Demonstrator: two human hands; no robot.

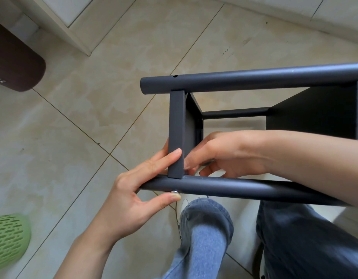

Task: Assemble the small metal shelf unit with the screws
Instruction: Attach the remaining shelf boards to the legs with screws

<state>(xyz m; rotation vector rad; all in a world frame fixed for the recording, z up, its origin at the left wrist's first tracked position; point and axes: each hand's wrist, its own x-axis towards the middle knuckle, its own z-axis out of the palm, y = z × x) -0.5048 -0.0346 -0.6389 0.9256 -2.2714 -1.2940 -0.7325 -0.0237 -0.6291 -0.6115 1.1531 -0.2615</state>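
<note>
Shelf unit (pixel 254 109): a dark grey metal frame lying on its side on the tiled floor (pixel 93 97), right of centre, just beyond the person's knees.
Near tube (pixel 234 186): runs left to right, and a flat crosspiece (pixel 176 133) butts onto it near its left end.
Far tube (pixel 254 78): an empty screw hole (pixel 175 76) shows near its left end, so that joint looks unfastened.
Screw (pixel 174 191): its silver head sits proud of the near tube's near side, under the crosspiece joint, apparently not driven home.
Left hand (pixel 133 190): fingers straight, forefinger laid on the crosspiece, thumb pressing the screw head.
Right hand (pixel 220 156): reaches inside the frame, fingers curled at the inner corner of the joint; what they pinch is hidden.
Risk, screw: if the thumb eases off, it may back out and drop.
Risk, alignment: if the crosspiece shifts, the holes may no longer meet and the thread could cross.
Risk, hidden part: a small nut fumbled inside would likely roll away across the floor.
Risk, fingers: they could be nipped in the corner as the joint closes.
</note>
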